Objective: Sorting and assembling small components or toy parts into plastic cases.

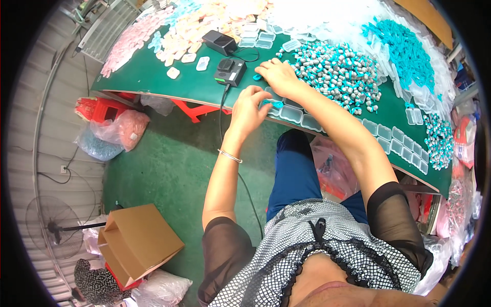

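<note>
My left hand (pixel 248 110) is at the table's near edge, thumb and forefinger closed on a small teal piece (pixel 275 104) that lies over an open clear plastic case. My right hand (pixel 279 77) reaches in just beyond it, fingers bent down over another small teal piece (pixel 257 78) at the fingertips. Open clear cases (pixel 291 114) lie in a row along the edge, partly under my right forearm. Beside my right hand spreads a heap of small grey-and-teal pieces (pixel 332 64); their exact kind is too small to tell.
A black boxy device (pixel 230 71) with a cable stands left of my hands, near a black holder (pixel 220 42). Farther off lie peach pieces (pixel 204 20), pink pieces (pixel 130 46) and a teal pile (pixel 404 51). A cardboard box (pixel 138 243) and fan (pixel 53 226) stand at lower left.
</note>
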A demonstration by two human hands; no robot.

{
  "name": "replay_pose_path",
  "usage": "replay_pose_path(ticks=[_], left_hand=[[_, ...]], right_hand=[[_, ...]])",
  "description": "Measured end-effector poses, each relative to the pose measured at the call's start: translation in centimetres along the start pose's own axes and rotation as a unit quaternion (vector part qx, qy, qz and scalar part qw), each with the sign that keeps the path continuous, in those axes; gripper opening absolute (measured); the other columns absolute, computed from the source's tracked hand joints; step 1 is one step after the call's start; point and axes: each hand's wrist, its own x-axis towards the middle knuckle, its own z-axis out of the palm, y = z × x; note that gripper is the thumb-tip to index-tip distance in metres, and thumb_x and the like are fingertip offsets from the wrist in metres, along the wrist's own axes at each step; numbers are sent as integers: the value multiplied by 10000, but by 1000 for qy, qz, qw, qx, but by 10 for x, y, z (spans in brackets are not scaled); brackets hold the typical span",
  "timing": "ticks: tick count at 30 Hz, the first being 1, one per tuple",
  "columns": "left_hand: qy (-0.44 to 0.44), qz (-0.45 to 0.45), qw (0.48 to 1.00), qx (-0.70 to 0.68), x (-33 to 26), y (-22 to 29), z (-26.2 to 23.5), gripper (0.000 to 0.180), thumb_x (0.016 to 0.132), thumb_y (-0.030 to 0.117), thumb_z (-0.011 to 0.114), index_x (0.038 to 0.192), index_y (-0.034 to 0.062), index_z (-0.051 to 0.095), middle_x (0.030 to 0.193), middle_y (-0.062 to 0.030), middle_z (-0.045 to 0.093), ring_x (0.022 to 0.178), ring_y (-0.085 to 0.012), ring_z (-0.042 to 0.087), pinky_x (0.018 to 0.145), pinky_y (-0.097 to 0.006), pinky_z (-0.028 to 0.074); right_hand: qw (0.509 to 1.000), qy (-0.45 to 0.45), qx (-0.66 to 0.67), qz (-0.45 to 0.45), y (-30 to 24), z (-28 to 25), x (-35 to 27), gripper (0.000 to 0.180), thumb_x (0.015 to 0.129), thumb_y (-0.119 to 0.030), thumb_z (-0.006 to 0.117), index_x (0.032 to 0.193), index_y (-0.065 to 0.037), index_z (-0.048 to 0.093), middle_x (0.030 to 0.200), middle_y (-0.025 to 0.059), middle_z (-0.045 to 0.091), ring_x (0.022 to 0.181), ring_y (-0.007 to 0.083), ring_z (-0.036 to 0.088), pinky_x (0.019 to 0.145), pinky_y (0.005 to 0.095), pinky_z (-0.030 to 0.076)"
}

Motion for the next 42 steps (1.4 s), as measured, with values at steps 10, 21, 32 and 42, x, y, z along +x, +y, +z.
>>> replay_pose_path(ticks=[10,21,32,42], left_hand=[[-32,-24,999,-9,1,-10,6,161,696,56,721,852,79,689,966,-100,638,944,-305,588,817,-400,497],[-65,-64,995,-46,5,-7,6,167,709,71,681,876,55,686,994,-133,638,992,-326,581,854,-409,477],[34,3,999,-41,16,-1,13,196,737,89,697,925,43,665,1014,-142,631,992,-325,593,870,-401,474],[8,58,986,-155,56,83,34,108,797,-3,662,901,27,668,921,-101,662,778,-211,637,621,-299,478]], right_hand=[[985,69,160,7,7,-47,-33,167,748,-101,664,911,-88,633,852,79,632,831,283,616,703,416,486],[982,7,187,8,-10,-69,-109,182,736,-175,722,885,-134,626,831,31,604,849,245,596,735,419,397],[991,78,106,-10,-8,-79,-124,211,775,-179,697,969,-118,640,923,31,589,920,223,565,787,388,374],[945,202,52,250,184,-173,-218,297,762,-89,665,1057,-70,627,1057,116,621,972,308,592,841,393,483]])
